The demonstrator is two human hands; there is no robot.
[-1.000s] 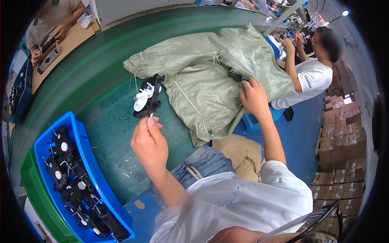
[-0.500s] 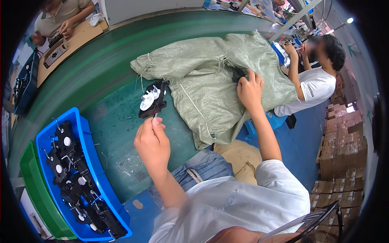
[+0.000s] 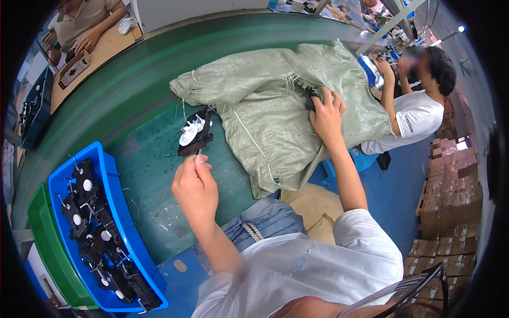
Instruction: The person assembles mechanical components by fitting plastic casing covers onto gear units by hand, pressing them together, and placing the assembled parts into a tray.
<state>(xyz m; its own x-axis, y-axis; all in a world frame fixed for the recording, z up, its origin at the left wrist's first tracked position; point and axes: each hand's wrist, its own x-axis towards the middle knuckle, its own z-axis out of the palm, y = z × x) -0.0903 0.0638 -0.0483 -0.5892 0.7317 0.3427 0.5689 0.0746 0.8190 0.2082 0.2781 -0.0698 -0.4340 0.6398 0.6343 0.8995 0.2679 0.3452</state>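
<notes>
My left hand (image 3: 195, 185) is closed in a pinch on the thin metal rod of a black plastic gear assembly (image 3: 199, 144). White toothed gears show on its upper side, and it is held over the green work surface. Toward the right, my right hand (image 3: 327, 114) reaches to a frayed gap in a pale green woven sack (image 3: 265, 132). Its fingers are curled round a dark plastic part (image 3: 309, 98), mostly hidden by the hand and the sack's folds.
On the left, a blue bin (image 3: 127, 228) holds several black assemblies with white discs and bent metal rods. A green tray (image 3: 45, 238) stands beside it. Co-workers sit at the upper left (image 3: 87, 26) and right (image 3: 424, 114). Cardboard boxes (image 3: 450, 196) are stacked at far right.
My left hand and the gear assembly have shifted slightly left. At the sack's gap my right hand has moved a little, and less of the dark part shows.
</notes>
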